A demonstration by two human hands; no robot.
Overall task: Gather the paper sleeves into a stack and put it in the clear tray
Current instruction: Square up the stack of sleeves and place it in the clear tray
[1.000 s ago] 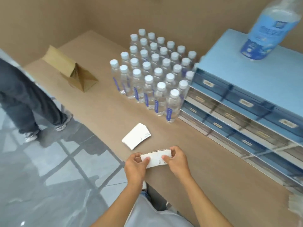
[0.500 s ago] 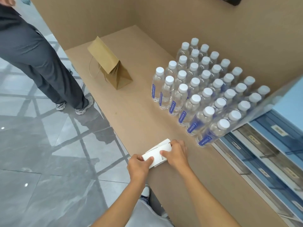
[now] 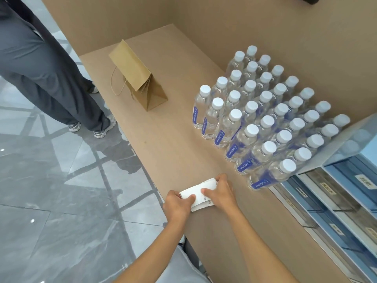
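A small pile of white paper sleeves (image 3: 196, 194) lies near the front edge of the brown counter (image 3: 175, 139). My left hand (image 3: 177, 205) grips the pile's left end, thumb on top. My right hand (image 3: 221, 192) covers its right end, fingers curled over the far edge. The sleeves are roughly squared, with a few edges sticking out at the back. No clear tray shows in this view.
A block of several water bottles (image 3: 263, 117) stands to the right. A brown paper bag (image 3: 138, 78) lies on its side farther back. A blue drawer unit (image 3: 344, 193) fills the right edge. A person's legs (image 3: 40, 74) stand on the floor at the left.
The loose sleeve that lay beyond my hands is now gathered into the pile I hold. My view has swung left, so the drawer unit has slid toward the right edge.
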